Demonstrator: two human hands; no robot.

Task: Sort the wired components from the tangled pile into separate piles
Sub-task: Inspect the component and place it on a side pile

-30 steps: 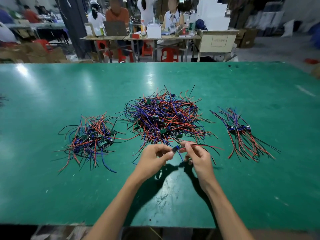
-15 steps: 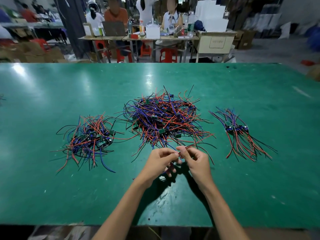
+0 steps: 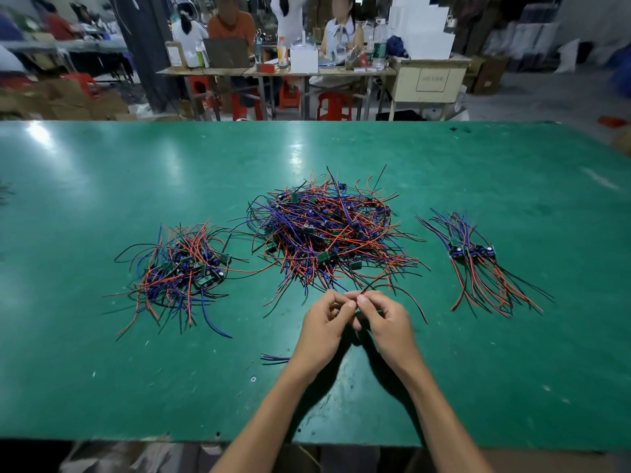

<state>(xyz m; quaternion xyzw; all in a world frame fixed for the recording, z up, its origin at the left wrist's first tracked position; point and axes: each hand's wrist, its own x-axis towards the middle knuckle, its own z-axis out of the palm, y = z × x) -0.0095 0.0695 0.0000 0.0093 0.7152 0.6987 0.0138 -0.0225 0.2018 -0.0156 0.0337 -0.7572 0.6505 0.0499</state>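
Observation:
A big tangled pile (image 3: 327,233) of red, blue and black wires with small green boards lies mid-table. A smaller loose pile (image 3: 181,271) sits to its left. On the right is a neat pile (image 3: 478,264) with its boards side by side and wires fanned toward me. Just in front of the tangle, my left hand (image 3: 324,326) and my right hand (image 3: 386,319) meet fingertip to fingertip and pinch one wired component (image 3: 406,295) between them. Its red and black wires trail right. Its board is hidden by my fingers.
The green table (image 3: 102,387) runs wide to both sides, with its front edge close below my forearms. A short end of blue wire (image 3: 273,358) shows left of my left wrist. People sit at desks beyond the table's far edge.
Both hands have drawn slightly toward me and closed tighter together over the component; the small blue part seen between the fingertips a second ago is now hidden.

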